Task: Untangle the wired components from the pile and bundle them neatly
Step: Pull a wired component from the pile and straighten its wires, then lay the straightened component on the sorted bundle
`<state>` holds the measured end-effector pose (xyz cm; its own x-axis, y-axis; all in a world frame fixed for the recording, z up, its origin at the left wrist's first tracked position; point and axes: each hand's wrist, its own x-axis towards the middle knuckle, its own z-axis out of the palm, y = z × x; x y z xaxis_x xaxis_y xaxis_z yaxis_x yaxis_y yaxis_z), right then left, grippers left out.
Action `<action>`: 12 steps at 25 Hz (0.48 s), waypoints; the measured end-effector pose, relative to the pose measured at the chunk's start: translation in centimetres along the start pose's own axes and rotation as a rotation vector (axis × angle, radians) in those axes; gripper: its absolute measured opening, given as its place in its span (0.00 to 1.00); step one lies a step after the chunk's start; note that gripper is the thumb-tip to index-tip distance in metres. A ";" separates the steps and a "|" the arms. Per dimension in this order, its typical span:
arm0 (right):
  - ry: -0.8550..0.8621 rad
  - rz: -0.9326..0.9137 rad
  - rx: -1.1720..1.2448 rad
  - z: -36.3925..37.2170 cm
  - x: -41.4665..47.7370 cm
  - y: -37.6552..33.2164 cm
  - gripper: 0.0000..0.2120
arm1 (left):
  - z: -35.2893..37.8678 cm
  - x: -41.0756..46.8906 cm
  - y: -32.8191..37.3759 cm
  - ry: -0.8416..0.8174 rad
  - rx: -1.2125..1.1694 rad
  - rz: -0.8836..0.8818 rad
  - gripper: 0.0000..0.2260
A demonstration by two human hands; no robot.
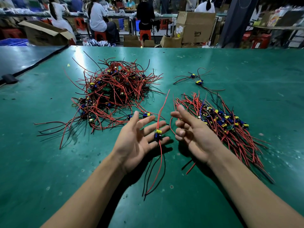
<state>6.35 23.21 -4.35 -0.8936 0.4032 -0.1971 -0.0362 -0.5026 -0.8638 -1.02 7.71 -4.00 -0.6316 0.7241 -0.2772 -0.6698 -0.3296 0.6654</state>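
Observation:
A big tangled pile of red and black wired components (113, 89) lies on the green table (49, 162), ahead and to the left. On the right lies a straighter bundle of sorted components (220, 122). My left hand (139, 139) is palm up with fingers spread. One small yellow and blue component (157, 134) rests across its fingers, with wires running up and hanging down. My right hand (190, 132) is palm up beside it, index finger and thumb extended, the other fingers curled. A red wire (171, 127) curves by those curled fingers; whether they grip it is unclear.
Two loose components (197, 80) with wires lie at the far right of the table. A black seam strip (32, 66) crosses the table's far left. Beyond the table's far edge are cardboard boxes (195, 27), red stools and seated people at other benches.

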 end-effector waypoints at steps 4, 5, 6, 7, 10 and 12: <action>-0.039 -0.346 -0.639 1.1 -1.5 1.6 0.12 | -0.2 0.0 0.3 -0.035 -0.065 0.028 0.30; -0.018 -0.442 -0.806 1.2 -1.6 2.1 0.12 | -0.1 0.0 0.4 -0.055 -0.077 0.030 0.30; -0.001 -0.518 -0.933 1.3 -1.7 2.5 0.13 | -0.1 -0.2 0.5 -0.073 -0.086 0.030 0.31; 0.018 -0.568 -1.011 1.4 -1.7 2.8 0.13 | 0.0 -0.2 0.5 -0.083 -0.090 0.032 0.32; 0.085 -0.616 -1.037 1.4 -1.7 2.8 0.10 | 0.0 -0.3 0.3 -0.077 -0.073 0.032 0.32; 0.133 -0.648 -1.006 1.2 -1.4 2.4 0.08 | 0.0 -0.1 0.1 -0.038 -0.040 0.045 0.29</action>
<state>7.03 20.53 -5.62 -0.7832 0.4652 0.4124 -0.0438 0.6204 -0.7831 -1.06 7.64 -3.85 -0.6463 0.7305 -0.2206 -0.6569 -0.3856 0.6479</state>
